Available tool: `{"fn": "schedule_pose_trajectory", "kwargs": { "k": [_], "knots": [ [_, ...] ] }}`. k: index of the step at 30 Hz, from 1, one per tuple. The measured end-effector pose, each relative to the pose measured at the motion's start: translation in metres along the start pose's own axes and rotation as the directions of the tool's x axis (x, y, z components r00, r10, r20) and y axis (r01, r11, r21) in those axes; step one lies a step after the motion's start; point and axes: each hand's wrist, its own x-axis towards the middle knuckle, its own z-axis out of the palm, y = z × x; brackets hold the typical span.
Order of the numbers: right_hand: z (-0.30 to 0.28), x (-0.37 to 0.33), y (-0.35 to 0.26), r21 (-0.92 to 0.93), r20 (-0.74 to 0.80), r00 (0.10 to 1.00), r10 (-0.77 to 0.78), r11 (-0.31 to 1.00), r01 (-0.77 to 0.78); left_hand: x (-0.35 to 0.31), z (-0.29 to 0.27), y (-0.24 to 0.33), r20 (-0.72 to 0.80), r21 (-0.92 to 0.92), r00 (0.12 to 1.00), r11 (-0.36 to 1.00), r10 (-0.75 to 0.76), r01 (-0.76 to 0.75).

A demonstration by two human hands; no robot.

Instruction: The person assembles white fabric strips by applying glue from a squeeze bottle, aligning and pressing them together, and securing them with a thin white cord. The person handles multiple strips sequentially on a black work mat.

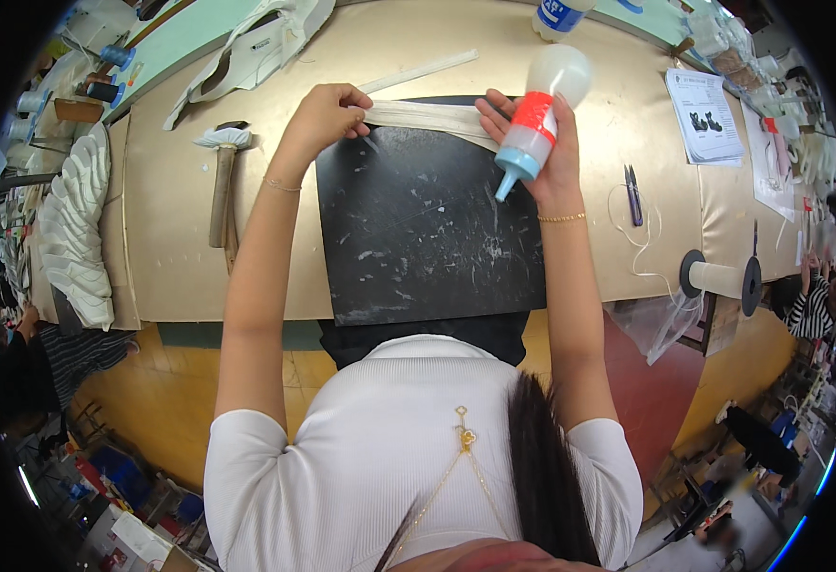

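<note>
My left hand (327, 116) is closed, pinching the left end of a flat whitish strip (418, 115) between thumb and fingers. The strip runs rightward along the far edge of a scuffed black board (428, 224) towards my right hand (561, 170). In that hand lies a squeeze bottle (534, 114) with a translucent body, a red band and a light blue nozzle. The bottle is tilted, its nozzle pointing down and left over the board. Some right fingers stretch out beneath it near the strip's right end; whether they touch the strip I cannot tell.
A second pale strip (423, 70) lies beyond. To the left are a hammer (220, 195), a white shoe upper (270, 43) and stacked white pieces (77, 229). To the right are thread snips (633, 195), a spool (718, 277) and printed sheets (709, 143). Another bottle (559, 19) stands at the back.
</note>
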Motion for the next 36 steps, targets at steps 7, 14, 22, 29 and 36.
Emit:
{"fn": "schedule_pose_trajectory", "kwargs": {
  "k": [7, 14, 22, 29, 36],
  "knots": [
    [0.001, 0.028, 0.005, -0.098, -0.058, 0.997, 0.045, 0.994, -0.051, -0.021, -0.028, -0.007, 0.041, -0.169, 0.999, 0.985, -0.009, 0.016],
    [0.009, 0.031, 0.018, -0.148, -0.09, 0.996, 0.025, 0.988, -0.038, -0.037, -0.053, -0.001, 0.045, -0.197, 0.999, 0.98, 0.027, -0.018],
    [0.001, 0.017, 0.001, -0.216, -0.029, 0.998, -0.053, 0.975, 0.046, -0.039, -0.048, 0.016, 0.076, -0.18, 0.996, 0.983, 0.054, -0.04],
    [0.011, 0.01, 0.014, -0.182, 0.015, 0.998, 0.062, 0.982, -0.058, -0.037, -0.038, 0.026, 0.121, -0.087, 0.989, 0.993, 0.084, -0.074],
    [0.037, 0.035, 0.035, -0.292, -0.001, 0.982, 0.189, 0.939, -0.181, -0.049, -0.042, 0.013, 0.046, -0.057, 0.998, 0.997, 0.045, -0.042]
  ]
}}
